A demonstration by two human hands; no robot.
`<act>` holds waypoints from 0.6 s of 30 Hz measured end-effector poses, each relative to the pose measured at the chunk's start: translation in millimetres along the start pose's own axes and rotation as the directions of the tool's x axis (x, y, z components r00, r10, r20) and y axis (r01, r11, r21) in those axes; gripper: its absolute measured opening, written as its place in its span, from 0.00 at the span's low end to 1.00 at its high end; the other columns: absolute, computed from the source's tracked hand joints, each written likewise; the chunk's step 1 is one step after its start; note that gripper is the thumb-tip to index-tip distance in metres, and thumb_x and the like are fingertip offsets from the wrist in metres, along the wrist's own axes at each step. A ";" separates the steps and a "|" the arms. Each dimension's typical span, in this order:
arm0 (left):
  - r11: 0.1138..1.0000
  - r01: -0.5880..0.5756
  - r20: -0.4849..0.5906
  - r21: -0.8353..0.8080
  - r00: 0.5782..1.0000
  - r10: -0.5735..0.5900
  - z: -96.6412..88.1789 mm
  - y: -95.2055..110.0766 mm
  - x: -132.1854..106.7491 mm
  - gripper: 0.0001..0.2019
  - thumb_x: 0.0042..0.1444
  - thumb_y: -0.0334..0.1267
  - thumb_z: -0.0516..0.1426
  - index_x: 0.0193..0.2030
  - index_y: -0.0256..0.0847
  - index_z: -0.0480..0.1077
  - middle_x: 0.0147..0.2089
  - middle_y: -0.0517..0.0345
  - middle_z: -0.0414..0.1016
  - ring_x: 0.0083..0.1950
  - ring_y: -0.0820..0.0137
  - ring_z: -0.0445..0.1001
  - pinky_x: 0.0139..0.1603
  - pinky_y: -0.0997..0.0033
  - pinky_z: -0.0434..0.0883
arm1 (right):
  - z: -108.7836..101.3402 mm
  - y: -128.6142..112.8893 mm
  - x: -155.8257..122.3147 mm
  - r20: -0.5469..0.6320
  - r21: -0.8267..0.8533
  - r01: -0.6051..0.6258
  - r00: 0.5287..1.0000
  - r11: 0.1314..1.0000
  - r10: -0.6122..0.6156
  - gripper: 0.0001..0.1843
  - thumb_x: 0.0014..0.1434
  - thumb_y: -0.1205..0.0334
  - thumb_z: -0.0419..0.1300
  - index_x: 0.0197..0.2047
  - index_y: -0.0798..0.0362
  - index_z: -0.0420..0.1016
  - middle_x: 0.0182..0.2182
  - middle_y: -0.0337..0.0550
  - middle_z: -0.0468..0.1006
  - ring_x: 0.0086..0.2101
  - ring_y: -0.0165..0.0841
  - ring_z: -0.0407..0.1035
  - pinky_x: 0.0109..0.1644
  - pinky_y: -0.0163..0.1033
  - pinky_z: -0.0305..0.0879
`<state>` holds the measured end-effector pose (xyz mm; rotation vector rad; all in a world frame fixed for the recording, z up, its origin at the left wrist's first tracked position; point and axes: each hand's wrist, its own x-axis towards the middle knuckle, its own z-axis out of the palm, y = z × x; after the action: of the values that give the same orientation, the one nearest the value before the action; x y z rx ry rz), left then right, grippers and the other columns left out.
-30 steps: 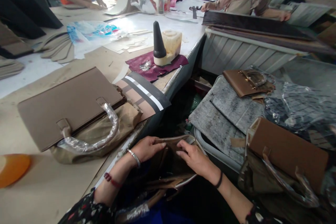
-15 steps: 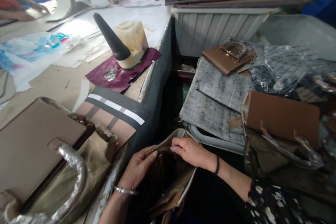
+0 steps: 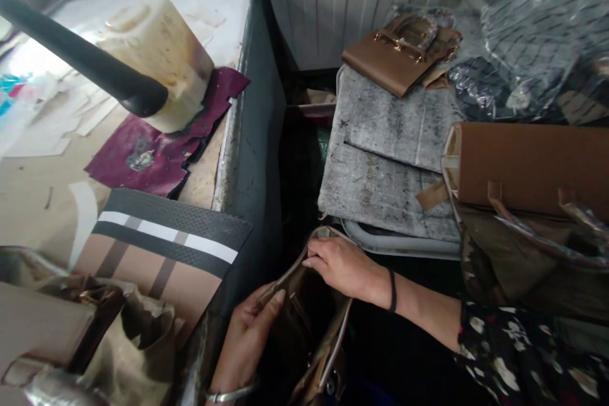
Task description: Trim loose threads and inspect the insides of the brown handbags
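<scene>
A brown handbag [image 3: 328, 349] hangs open in front of me, its dark lining showing. My left hand [image 3: 250, 336] pinches the left part of its rim, thumb on the inside. Farther along the same rim, my right hand [image 3: 345, 266] grips the edge between thumb and curled fingers. To the left, a checked panel [image 3: 162, 247] with black, white and tan bands lies over the table's edge. Beside it sits a taupe handbag [image 3: 47, 330] with a plastic-wrapped handle, cut off by the frame.
A stained glue container [image 3: 157, 57] and a black-handled tool [image 3: 90, 57] rest on a purple scrap [image 3: 166, 146] on the table. At right, a small brown handbag [image 3: 387, 66] lies on grey padding [image 3: 385, 184], near a larger brown handbag [image 3: 533, 165]. Behind stands a white ribbed bin [image 3: 352, 6].
The view has tilted down and shifted closer to the table corner. Both hands stay on the rim of the handbag. The people at the far side have left the view.
</scene>
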<state>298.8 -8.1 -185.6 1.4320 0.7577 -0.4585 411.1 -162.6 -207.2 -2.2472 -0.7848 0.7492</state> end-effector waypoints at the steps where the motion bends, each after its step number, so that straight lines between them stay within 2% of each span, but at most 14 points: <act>1: 1.000 0.005 -0.004 0.000 1.000 -0.005 0.0 0.3 0.3 0.21 0.47 0.47 0.58 0.46 0.39 0.70 0.42 0.53 0.75 0.44 0.63 0.71 0.47 0.68 0.67 | -0.2 -0.1 1.2 0.004 -0.001 -0.008 1.000 1.000 0.008 0.07 0.56 0.61 0.54 0.30 0.53 0.70 0.29 0.42 0.73 0.32 0.31 0.67 0.34 0.33 0.57; 8: 0.999 0.014 0.012 0.035 1.000 -0.014 0.6 1.4 0.8 0.22 0.49 0.48 0.55 0.48 0.38 0.69 0.45 0.52 0.74 0.47 0.61 0.70 0.48 0.66 0.67 | -0.5 -0.4 6.3 0.026 -0.003 -0.043 0.999 0.999 0.043 0.07 0.55 0.61 0.55 0.31 0.54 0.70 0.29 0.42 0.74 0.33 0.32 0.68 0.35 0.33 0.57; 15: 0.998 -0.025 -0.050 0.059 0.998 0.028 0.0 -0.4 0.6 0.20 0.48 0.47 0.57 0.47 0.40 0.70 0.44 0.54 0.74 0.47 0.63 0.70 0.50 0.67 0.66 | 0.8 1.0 5.1 0.008 0.037 -0.044 0.999 0.998 0.044 0.06 0.54 0.60 0.56 0.30 0.53 0.68 0.28 0.41 0.72 0.31 0.30 0.67 0.33 0.32 0.56; 18: 0.997 -0.022 -0.066 0.070 0.997 0.027 0.5 1.4 1.0 0.20 0.47 0.47 0.57 0.45 0.40 0.71 0.43 0.54 0.75 0.45 0.62 0.71 0.49 0.67 0.67 | 1.9 1.4 5.4 -0.031 0.057 -0.056 0.998 0.997 0.058 0.06 0.52 0.62 0.58 0.34 0.53 0.65 0.25 0.38 0.70 0.28 0.29 0.65 0.30 0.32 0.54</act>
<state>300.6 -8.2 -185.3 1.5257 0.7836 -0.4230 413.8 -159.0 -211.0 -2.2340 -0.6791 0.7498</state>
